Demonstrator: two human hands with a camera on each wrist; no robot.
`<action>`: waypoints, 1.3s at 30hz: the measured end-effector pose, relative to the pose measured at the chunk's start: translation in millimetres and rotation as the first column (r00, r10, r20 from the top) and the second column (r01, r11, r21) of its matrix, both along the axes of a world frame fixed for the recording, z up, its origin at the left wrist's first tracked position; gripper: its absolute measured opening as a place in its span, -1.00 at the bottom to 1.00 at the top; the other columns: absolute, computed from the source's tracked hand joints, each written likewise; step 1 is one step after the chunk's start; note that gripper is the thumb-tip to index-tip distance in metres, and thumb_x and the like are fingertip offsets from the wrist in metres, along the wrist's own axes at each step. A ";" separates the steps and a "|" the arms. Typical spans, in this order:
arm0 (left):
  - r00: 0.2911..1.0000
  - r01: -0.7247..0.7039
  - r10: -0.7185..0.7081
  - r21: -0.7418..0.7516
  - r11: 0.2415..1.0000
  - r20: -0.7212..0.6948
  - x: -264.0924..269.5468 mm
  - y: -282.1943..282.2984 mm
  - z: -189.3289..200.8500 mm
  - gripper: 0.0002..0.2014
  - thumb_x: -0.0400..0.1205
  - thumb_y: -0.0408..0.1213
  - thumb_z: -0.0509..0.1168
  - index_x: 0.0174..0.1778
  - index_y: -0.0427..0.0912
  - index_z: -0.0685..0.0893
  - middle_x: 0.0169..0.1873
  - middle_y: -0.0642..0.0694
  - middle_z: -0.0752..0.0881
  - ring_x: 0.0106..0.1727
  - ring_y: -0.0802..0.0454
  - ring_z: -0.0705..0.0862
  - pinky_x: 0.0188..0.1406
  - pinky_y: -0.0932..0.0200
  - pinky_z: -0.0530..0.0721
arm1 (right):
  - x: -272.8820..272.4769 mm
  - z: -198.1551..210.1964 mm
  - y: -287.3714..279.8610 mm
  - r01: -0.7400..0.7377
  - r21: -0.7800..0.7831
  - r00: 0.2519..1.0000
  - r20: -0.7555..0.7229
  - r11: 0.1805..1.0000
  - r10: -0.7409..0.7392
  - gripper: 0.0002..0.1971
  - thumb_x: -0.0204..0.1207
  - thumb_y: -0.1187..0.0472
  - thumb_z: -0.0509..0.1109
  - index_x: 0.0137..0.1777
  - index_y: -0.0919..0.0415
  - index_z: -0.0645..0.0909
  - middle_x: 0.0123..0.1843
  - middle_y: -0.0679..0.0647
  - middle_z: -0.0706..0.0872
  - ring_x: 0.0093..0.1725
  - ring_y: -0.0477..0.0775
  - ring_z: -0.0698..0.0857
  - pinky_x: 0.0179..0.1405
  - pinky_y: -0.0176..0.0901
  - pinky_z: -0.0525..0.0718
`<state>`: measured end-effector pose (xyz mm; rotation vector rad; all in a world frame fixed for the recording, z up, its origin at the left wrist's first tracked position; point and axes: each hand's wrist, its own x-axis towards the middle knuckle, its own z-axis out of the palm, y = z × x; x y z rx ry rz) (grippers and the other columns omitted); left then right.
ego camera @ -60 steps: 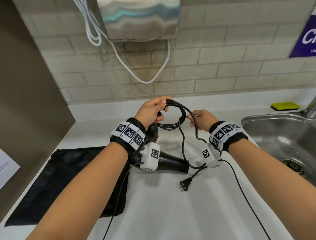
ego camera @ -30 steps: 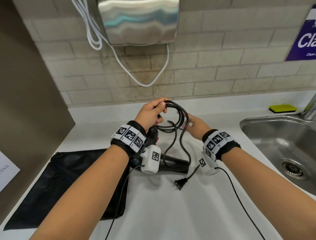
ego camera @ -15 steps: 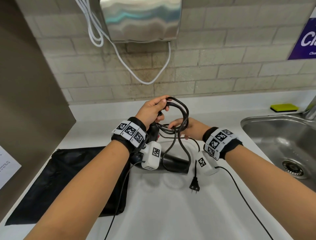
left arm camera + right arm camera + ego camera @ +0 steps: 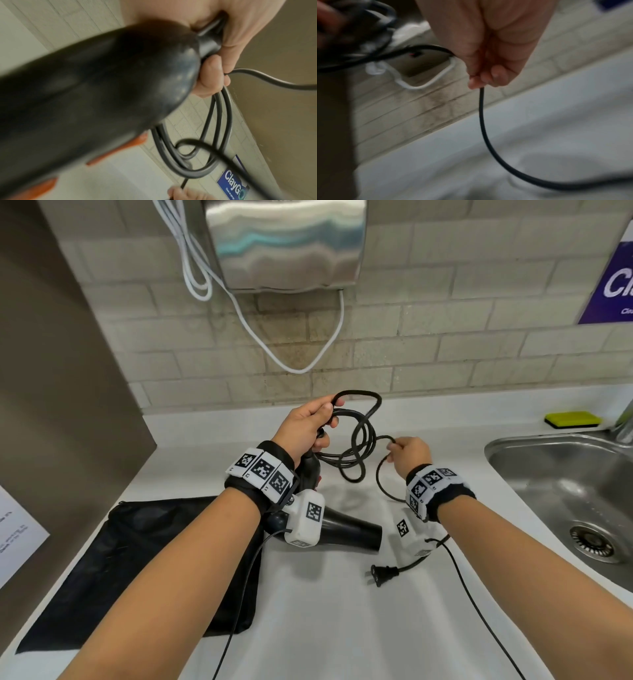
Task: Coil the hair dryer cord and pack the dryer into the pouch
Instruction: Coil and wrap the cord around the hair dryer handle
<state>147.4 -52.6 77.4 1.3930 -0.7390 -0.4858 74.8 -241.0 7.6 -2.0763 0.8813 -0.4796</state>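
Note:
My left hand [image 4: 323,419] grips several loops of the black cord [image 4: 358,440] together with the end of the hair dryer's handle. The black dryer [image 4: 346,530] hangs below it with its nozzle low over the white counter. In the left wrist view the fingers [image 4: 212,75] curl round the cord [image 4: 221,121] beside the dryer handle [image 4: 102,88]. My right hand [image 4: 394,448] pinches the loose cord just right of the coil; the right wrist view shows that cord [image 4: 483,121] dropping from the hand [image 4: 486,78]. The plug [image 4: 382,573] lies on the counter. The black pouch [image 4: 120,559] lies flat at the left.
A steel sink [image 4: 513,446] is set in the counter at the right, with a yellow sponge [image 4: 572,419] behind it. A metal hand dryer [image 4: 287,241] with a white cable [image 4: 260,337] hangs on the tiled wall. A brown partition [image 4: 51,371] closes the left side.
My right hand has drawn back to the right from the coil, pinching a further stretch of cord. The plug has slid along the counter. My left hand keeps its hold.

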 end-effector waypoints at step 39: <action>0.998 -0.062 0.062 0.022 0.998 0.019 -2.0 -5.3 2.1 -0.77 0.76 -0.27 0.03 0.16 -0.08 0.58 -0.36 -0.04 0.46 -0.68 0.21 0.27 -0.66 0.39 0.15 | -14.1 64.7 59.1 -0.237 -0.205 0.760 0.570 0.950 0.313 -0.82 0.61 0.32 0.19 0.04 0.25 0.63 -0.25 -0.13 0.61 -0.30 -0.30 0.57 -0.23 -0.49 0.49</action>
